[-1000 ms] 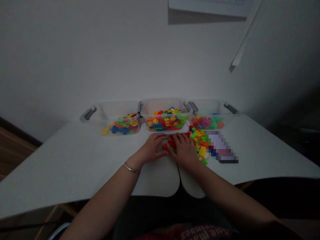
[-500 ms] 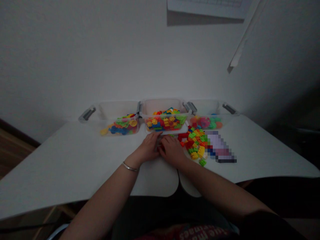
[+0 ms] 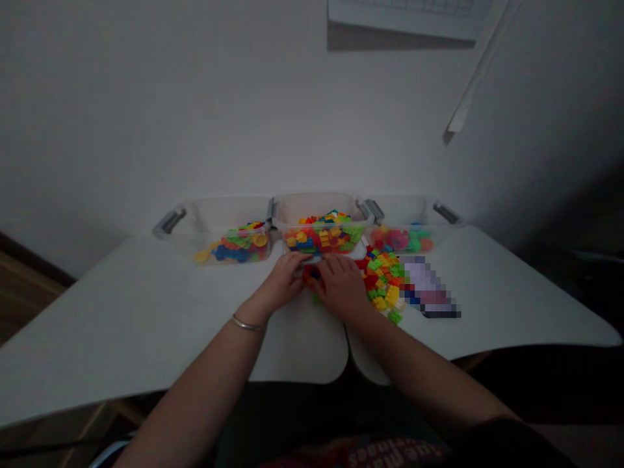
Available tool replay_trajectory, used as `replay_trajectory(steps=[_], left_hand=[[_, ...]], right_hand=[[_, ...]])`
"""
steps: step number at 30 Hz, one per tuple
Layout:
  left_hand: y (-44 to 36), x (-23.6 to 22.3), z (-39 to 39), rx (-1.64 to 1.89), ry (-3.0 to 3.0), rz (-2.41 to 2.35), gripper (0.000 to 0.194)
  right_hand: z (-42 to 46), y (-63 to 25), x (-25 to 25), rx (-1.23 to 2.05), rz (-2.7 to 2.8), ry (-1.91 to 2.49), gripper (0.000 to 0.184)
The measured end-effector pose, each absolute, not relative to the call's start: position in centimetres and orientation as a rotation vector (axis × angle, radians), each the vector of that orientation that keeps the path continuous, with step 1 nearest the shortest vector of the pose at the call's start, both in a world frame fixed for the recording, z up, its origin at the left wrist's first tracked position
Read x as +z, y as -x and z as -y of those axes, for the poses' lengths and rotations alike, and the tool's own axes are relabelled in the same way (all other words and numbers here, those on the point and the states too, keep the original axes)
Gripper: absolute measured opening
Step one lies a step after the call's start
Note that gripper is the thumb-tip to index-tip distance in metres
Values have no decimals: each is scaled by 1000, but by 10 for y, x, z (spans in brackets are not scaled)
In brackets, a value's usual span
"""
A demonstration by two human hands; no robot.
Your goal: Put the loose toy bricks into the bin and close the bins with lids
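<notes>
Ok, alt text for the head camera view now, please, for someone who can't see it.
A person's left hand and right hand are close together around a few toy bricks on a white table, beside a colourful brick pile. Behind stand three clear bins of plastic pieces.

On table (image 3: 160, 325), before wall (image 3: 219, 97): left bin (image 3: 229, 211), middle bin (image 3: 316, 201), right bin (image 3: 397, 208) in a row, pieces (image 3: 325, 239) in each. My left hand (image 3: 283, 281) and right hand (image 3: 342, 286) before the middle bin, bricks (image 3: 310, 274) between; brick pile (image 3: 383, 276) right of both.
</notes>
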State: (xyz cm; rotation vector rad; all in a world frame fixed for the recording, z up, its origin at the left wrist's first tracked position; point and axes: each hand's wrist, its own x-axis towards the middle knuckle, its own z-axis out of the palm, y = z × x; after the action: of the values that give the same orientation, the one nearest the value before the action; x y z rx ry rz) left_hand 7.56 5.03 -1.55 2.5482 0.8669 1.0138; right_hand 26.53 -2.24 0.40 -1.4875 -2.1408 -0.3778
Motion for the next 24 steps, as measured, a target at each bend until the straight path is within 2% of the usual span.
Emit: replay_trajectory(steps=[4, 9, 13, 20, 24], left_hand=[[-81, -6, -40, 935, -2620, -817, 45], [-87, -5, -31, 695, -2739, -771, 52], [-89, -5, -28, 545, -2770, -810, 50], [-89, 1, -24, 673, -2756, -980, 46], [-87, 3, -24, 693, -2757, -1095, 35]], right_hand=[[28, -287, 8, -430, 1885, 1876, 47], [23, -306, 0, -202, 1799, 2158, 54], [22, -303, -2, -149, 1856, 2127, 47], [21, -294, 1, -75, 1994, 1864, 34], [13, -294, -2, 67, 2094, 1641, 29]])
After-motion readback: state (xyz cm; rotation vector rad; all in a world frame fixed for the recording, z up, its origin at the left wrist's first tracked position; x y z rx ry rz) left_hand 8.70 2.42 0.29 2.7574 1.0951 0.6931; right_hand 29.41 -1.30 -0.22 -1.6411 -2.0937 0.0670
